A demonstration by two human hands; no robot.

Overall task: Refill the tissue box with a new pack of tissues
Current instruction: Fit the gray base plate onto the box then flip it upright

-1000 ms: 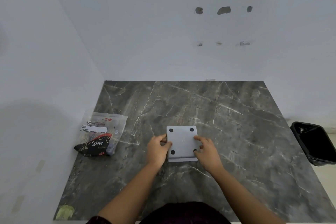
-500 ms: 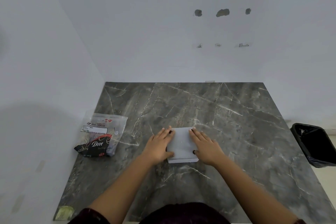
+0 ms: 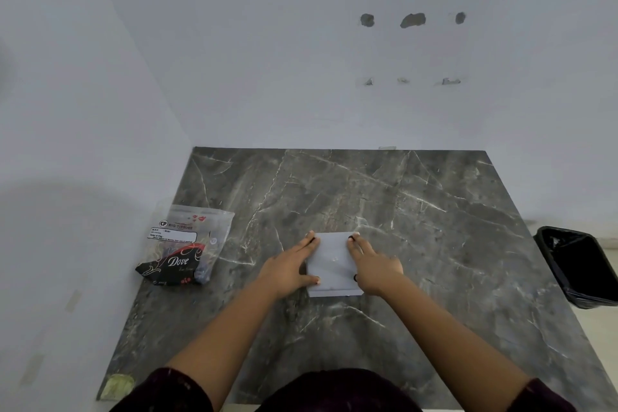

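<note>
A square white tissue box (image 3: 331, 261) lies upside down on the dark marble table (image 3: 434, 244), its flat base with small black rubber feet facing up. My left hand (image 3: 289, 266) lies flat along its left side, fingers stretched over the top left corner. My right hand (image 3: 374, 264) lies flat on its right side, fingers reaching the far edge. Both palms press on the box. A clear tissue pack (image 3: 185, 244) with a black Dove label lies at the table's left edge, apart from both hands.
A black lined waste bin (image 3: 578, 267) stands on the floor past the table's right edge. White walls close in the table at the back and left. A yellowish scrap (image 3: 117, 385) sits on the near left corner.
My hands moved from gripping the box's near sides with curled fingers to lying flat over its left and right edges, fingers stretched forward. The box stayed in place.
</note>
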